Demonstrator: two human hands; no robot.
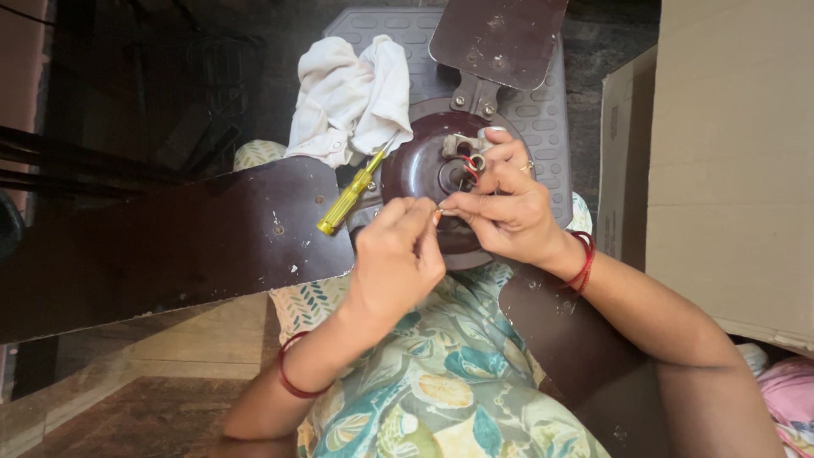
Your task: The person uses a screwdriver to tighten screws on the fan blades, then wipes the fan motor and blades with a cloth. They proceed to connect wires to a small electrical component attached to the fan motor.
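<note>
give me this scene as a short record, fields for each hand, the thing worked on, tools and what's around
left hand: fingertips pinch a small part, too small to tell, over the fan hub
right hand: meets the left at that part, near the red wires
worked on: brown ceiling fan hub, blades attached
tool: yellow screwdriver lying on the hub's edge
around: white cloth, grey stool, cardboard box

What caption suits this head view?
Both hands, left and right, pinch a small part over a brown ceiling fan hub.

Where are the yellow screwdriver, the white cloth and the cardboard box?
yellow screwdriver [343, 203], head view, on its handle.
white cloth [349, 97], head view, on its middle folds.
cardboard box [729, 161], head view, on its side wall.
</note>
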